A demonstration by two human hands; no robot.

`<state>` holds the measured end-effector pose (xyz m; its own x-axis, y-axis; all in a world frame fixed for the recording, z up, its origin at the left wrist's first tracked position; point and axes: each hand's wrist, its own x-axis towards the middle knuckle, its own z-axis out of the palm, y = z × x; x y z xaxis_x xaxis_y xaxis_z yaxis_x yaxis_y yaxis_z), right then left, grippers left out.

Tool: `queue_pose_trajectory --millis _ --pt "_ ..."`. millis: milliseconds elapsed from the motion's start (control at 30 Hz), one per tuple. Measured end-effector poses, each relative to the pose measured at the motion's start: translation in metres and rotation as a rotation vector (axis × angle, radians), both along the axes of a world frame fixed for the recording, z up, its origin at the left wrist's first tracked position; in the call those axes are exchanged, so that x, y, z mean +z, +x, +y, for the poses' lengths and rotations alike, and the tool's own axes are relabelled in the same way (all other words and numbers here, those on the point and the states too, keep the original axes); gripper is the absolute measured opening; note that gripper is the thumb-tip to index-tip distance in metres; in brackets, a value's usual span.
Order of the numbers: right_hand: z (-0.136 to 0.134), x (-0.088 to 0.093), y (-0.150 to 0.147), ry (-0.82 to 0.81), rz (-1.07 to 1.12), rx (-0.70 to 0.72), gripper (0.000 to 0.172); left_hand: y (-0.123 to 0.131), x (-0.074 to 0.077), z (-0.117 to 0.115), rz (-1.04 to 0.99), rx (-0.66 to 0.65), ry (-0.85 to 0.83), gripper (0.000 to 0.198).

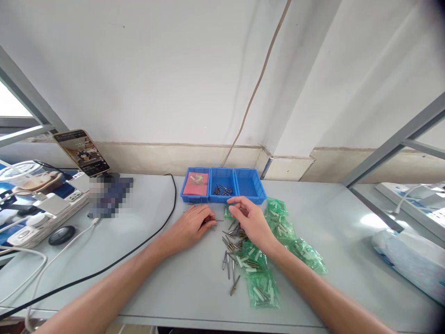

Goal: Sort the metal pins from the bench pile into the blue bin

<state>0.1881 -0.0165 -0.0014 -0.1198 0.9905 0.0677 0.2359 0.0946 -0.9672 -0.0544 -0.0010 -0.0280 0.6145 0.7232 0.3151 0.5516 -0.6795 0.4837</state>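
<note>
My left hand [199, 221] is curled low over the table in front of the blue bins, with thin metal pins sticking out past its fingertips. My right hand [251, 222] hovers to its right, thumb and index finger apart. Close to those fingertips lies a small green bag [227, 213], partly hidden by them. Below the right hand is a loose pile of rivet-like metal pins [231, 243], each with a thicker end. Green clear bags [263, 290] holding white plugs and pins lie beside the pile, and more green bags [308, 254] run along the right forearm.
Three joined blue bins [250, 185] stand by the wall; one holds a pink sheet [195, 184], the middle one metal pins [222, 190]. A black cable [139, 250] crosses the left side. A phone [82, 152], power strip [52, 218] and mouse [61, 235] are left, a plastic package [410, 264] right.
</note>
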Motion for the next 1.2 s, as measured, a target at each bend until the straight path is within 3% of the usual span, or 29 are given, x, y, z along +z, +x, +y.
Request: queue_pose_trajectory --millis 133,233,333,500,600,767,1200 --pt "-0.008 -0.002 0.000 0.287 -0.430 0.147 0.016 -0.001 -0.001 -0.001 -0.014 0.006 0.008 0.018" --pt "-0.013 -0.002 -0.001 0.367 -0.535 0.239 0.017 -0.001 -0.001 -0.001 -0.017 -0.009 0.002 0.016" --pt "-0.013 0.000 -0.002 0.354 -0.536 0.220 0.018 -0.001 0.004 -0.003 -0.003 -0.008 -0.004 0.013" --pt "-0.009 0.004 0.002 0.210 -0.310 0.076 0.009 -0.002 0.020 -0.009 0.060 -0.030 -0.016 0.019" --pt "-0.005 0.005 0.004 0.137 -0.147 0.042 0.015 -0.003 0.025 -0.010 0.083 -0.049 -0.011 0.016" --pt "-0.003 0.002 0.003 0.088 0.031 0.033 0.025 -0.002 0.020 -0.007 0.064 -0.034 -0.020 0.003" --pt "-0.005 0.009 -0.001 -0.155 0.577 0.024 0.041 -0.005 0.008 -0.002 0.008 -0.019 -0.058 0.014"
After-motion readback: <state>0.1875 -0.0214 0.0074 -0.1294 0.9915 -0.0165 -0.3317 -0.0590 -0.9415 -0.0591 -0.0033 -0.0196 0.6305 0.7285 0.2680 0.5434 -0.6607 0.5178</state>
